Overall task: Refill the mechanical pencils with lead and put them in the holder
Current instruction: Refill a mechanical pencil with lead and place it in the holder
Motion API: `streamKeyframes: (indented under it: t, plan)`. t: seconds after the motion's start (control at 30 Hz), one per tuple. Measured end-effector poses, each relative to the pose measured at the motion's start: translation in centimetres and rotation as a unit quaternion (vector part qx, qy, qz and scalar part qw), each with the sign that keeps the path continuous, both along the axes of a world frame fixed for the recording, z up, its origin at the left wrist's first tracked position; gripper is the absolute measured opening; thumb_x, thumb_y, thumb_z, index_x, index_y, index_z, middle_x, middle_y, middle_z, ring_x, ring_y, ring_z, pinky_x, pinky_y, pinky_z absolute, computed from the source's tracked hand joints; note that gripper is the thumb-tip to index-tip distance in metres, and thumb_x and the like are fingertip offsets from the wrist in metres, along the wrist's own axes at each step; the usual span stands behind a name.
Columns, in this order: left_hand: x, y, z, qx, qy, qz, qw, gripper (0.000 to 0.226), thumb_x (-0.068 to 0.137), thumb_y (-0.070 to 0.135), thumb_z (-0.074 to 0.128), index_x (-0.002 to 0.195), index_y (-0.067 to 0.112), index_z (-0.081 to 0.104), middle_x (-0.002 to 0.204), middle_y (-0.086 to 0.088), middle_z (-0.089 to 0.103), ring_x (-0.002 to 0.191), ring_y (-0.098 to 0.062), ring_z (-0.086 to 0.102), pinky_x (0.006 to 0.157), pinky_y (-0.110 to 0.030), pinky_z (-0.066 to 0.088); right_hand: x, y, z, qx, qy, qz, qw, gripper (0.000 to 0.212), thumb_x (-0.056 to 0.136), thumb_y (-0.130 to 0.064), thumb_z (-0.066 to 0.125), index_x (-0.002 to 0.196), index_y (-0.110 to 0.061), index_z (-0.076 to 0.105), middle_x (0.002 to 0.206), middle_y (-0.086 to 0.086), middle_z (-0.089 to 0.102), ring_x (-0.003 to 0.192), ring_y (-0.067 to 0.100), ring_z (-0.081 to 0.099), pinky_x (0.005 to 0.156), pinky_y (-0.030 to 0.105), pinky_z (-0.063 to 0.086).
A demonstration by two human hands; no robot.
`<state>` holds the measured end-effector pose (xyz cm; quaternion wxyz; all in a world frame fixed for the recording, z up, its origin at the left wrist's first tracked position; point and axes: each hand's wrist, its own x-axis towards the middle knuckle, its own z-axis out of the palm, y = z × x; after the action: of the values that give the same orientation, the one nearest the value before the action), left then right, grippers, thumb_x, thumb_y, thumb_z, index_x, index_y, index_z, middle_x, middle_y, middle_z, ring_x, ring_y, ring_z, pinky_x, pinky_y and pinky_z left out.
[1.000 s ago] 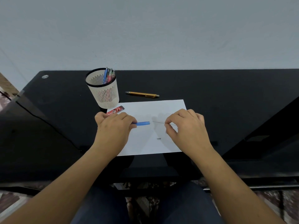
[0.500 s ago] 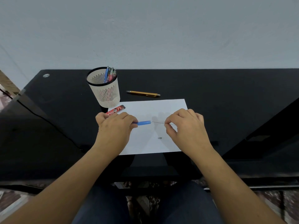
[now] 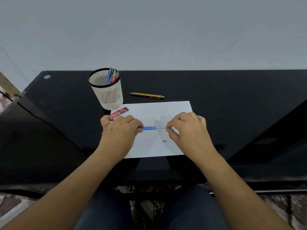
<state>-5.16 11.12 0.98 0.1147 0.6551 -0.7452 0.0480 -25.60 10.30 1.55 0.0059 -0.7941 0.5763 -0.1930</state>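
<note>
While the left hand (image 3: 119, 131) grips the blue pencil (image 3: 149, 128) over the paper's (image 3: 166, 110) middle, open end facing right, the right hand (image 3: 187, 130) pinches 1 lead (image 3: 162, 128) on the same left-right axis, tip at the barrel's mouth. Holder (image 3: 108, 95) stands nr the paper's far-left corner.

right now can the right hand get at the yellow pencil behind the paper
Probably yes: only bare paper lies between the right hand and the yellow pencil. But it is pinching the lead and would have to let go first.

A thin lead (image 3: 162, 128) meets the level blue pencil (image 3: 149, 128).
</note>
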Motion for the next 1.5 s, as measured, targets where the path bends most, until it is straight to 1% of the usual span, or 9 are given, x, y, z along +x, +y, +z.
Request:
streamKeyframes:
  t: [0.13,0.27,0.33,0.47,0.67,1.03,1.3,1.37,1.5]
  plan:
    - [0.0,0.0,0.1,-0.001,-0.006,0.002,1.0,0.022,0.097,0.038,0.048,0.115,0.038,0.06,0.114,0.016,0.06,0.106,-0.008,0.053,0.093,-0.036,0.017,0.1,0.0,0.0,0.003,0.0,0.006,1.0,0.013,0.092,-0.028,0.059,0.097,-0.028,0.07,0.104,-0.006,0.062,0.102,0.015,0.052,0.095,0.037,0.033]
    - [0.0,0.0,0.1,0.0,0.0,0.004,1.0,0.021,0.096,0.037,0.05,0.114,0.037,0.061,0.113,0.015,0.061,0.104,-0.009,0.053,0.092,-0.036,0.019,0.3,0.1,-0.5,-0.031,-0.009,-0.006,0.999,0.005,0.085,-0.021,0.068,0.086,-0.026,0.072,0.088,-0.005,0.064,0.089,0.018,0.058,0.086,0.039,0.039]
    - [-0.1,0.0,0.1,0.008,0.003,0.005,1.0,0.022,0.096,0.037,0.051,0.114,0.037,0.061,0.114,0.015,0.061,0.105,-0.01,0.053,0.093,-0.036,0.019,0.3,0.2,-0.6,-0.037,-0.004,-0.009,0.999,0.005,0.084,-0.021,0.069,0.084,-0.026,0.071,0.085,-0.006,0.064,0.087,0.018,0.058,0.086,0.039,0.039]
    - [-0.1,0.2,0.3,0.021,-0.001,0.003,1.0,0.023,0.097,0.038,0.048,0.117,0.038,0.059,0.117,0.016,0.059,0.107,-0.009,0.052,0.094,-0.036,0.018,0.3,0.1,-0.4,-0.019,0.007,0.002,1.0,0.01,0.091,-0.025,0.061,0.092,-0.026,0.07,0.091,-0.006,0.064,0.094,0.016,0.056,0.095,0.039,0.035]
    - [-0.2,0.2,0.5,0.021,0.003,0.009,1.0,0.022,0.097,0.038,0.048,0.116,0.038,0.06,0.116,0.016,0.06,0.105,-0.009,0.053,0.093,-0.035,0.017,0.3,0.3,-0.7,-0.047,-0.027,0.004,0.999,0.006,0.085,-0.02,0.068,0.082,-0.025,0.071,0.082,-0.007,0.064,0.084,0.017,0.058,0.089,0.041,0.039]
    - [-0.4,0.4,1.0,0.051,0.003,0.011,0.999,0.024,0.098,0.041,0.045,0.119,0.041,0.056,0.121,0.019,0.057,0.11,-0.007,0.051,0.097,-0.035,0.017,0.3,0.3,-0.4,-0.032,-0.01,0.002,0.999,0.006,0.087,-0.022,0.065,0.086,-0.025,0.07,0.086,-0.006,0.063,0.089,0.017,0.057,0.095,0.043,0.037]
    - [-0.6,0.5,1.2,0.039,0.008,-0.004,0.999,0.024,0.097,0.041,0.047,0.118,0.04,0.058,0.119,0.018,0.058,0.109,-0.007,0.051,0.095,-0.035,0.017,0.5,0.3,0.4,0.009,0.012,0.012,1.0,0.015,0.095,-0.029,0.054,0.099,-0.029,0.068,0.101,-0.009,0.061,0.103,0.014,0.052,0.105,0.04,0.025]
    - [-0.7,0.5,1.2,0.041,0.007,-0.007,0.999,0.024,0.097,0.041,0.047,0.118,0.04,0.058,0.119,0.018,0.058,0.109,-0.007,0.051,0.093,-0.034,0.016,0.6,0.3,0.8,0.022,0.021,0.011,0.999,0.018,0.094,-0.034,0.053,0.107,-0.032,0.066,0.11,-0.01,0.06,0.111,0.013,0.049,0.108,0.04,0.022]
    - [-0.7,0.4,1.2,0.037,0.006,0.009,0.999,0.025,0.097,0.042,0.045,0.119,0.039,0.057,0.118,0.017,0.058,0.106,-0.008,0.052,0.095,-0.035,0.017,0.3,0.4,1.1,0.037,0.048,-0.013,0.998,0.055,0.088,-0.05,0.057,0.138,-0.034,0.042,0.133,-0.009,0.049,0.126,0.014,0.039,0.112,0.045,0.018]
